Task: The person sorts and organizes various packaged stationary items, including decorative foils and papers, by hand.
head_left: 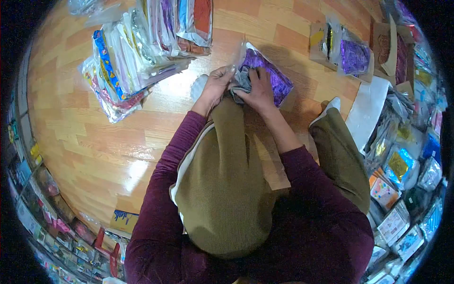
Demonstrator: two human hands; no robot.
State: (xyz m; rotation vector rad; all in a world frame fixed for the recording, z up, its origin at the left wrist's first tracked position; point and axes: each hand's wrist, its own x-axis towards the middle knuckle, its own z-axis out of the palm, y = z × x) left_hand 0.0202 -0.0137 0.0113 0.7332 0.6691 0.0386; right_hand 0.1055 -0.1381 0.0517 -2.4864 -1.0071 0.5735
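Note:
A shiny purple packet (279,84) in clear plastic lies on the wooden floor in front of my raised knee. My left hand (218,85) is closed at the packet's left side, its fingertips pinching the clear plastic edge. A crumpled grey cloth (242,79) is bunched between my two hands. My right hand (260,92) has its fingers curled over this cloth and rests partly against the purple packet. The packet's lower left part is hidden by the cloth and my right hand.
Stacks of plastic-wrapped packets (127,52) lie at the upper left. Cardboard boxes (319,45), one with another purple packet (354,57), stand at the upper right. Many wrapped goods (399,165) line the right side, beside a white sheet (369,111). Shelves (61,203) curve along the left.

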